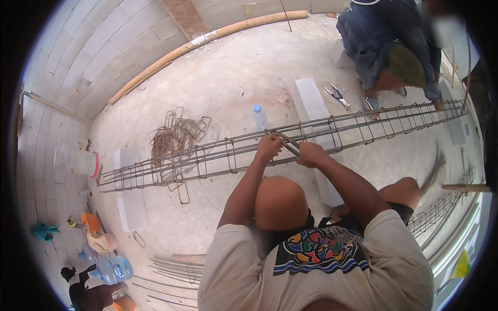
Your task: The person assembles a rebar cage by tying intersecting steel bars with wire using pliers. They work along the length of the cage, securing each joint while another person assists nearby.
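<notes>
A long rebar cage [232, 155], straight bars ringed by square stirrups, runs across in front of me, rising to the right. At its middle, my left hand [271, 147] has its fingers closed by the bars; what they pinch is hidden. Beside it, my right hand [311, 154] is wrapped round a dark curved metal tool [291, 147] that reaches toward the left hand; its working end cannot be made out. White blocks [128, 207] [309, 96] lie under the cage. A bottle with a blue cap [260, 118] stands just beyond my left hand.
A person [389, 46] crouches at the far right, one hand at the cage's end. Pliers [338, 97] lie on the floor nearby. Loose stirrups [176, 137] are heaped at the left. Large water jugs [113, 270], a bucket [85, 163] and thin rods [174, 269] lie around; a bamboo pole [171, 61] lines the wall.
</notes>
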The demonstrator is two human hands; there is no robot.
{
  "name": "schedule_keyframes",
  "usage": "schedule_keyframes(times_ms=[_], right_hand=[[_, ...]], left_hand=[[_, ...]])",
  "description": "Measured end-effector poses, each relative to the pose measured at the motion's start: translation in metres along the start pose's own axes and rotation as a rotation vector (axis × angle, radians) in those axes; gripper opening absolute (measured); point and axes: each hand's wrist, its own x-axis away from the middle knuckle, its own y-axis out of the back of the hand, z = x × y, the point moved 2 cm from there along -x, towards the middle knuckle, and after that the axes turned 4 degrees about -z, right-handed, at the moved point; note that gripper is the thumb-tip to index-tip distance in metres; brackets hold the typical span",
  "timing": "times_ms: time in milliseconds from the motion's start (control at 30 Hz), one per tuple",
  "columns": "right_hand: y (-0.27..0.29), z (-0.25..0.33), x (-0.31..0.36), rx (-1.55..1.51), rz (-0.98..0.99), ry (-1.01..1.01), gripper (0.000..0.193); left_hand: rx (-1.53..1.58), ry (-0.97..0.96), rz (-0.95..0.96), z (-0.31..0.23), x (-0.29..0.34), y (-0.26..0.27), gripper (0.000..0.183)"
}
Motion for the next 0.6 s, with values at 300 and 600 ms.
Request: schedule_keyframes(times_ms=[300, 600], right_hand=[[0.000, -0.027, 0.015, -1.043, 0.488, -0.152, 0.023], [-0.052, 0.009, 0.019, -0.985, 0.276, -0.161, 0.034]], left_hand=[[0.379, 0.035, -0.039, 0.024, 0.012, 0.006, 0.019], [0.325, 0.087, 0.065, 0.029, 0.024, 0.016, 0.020]])
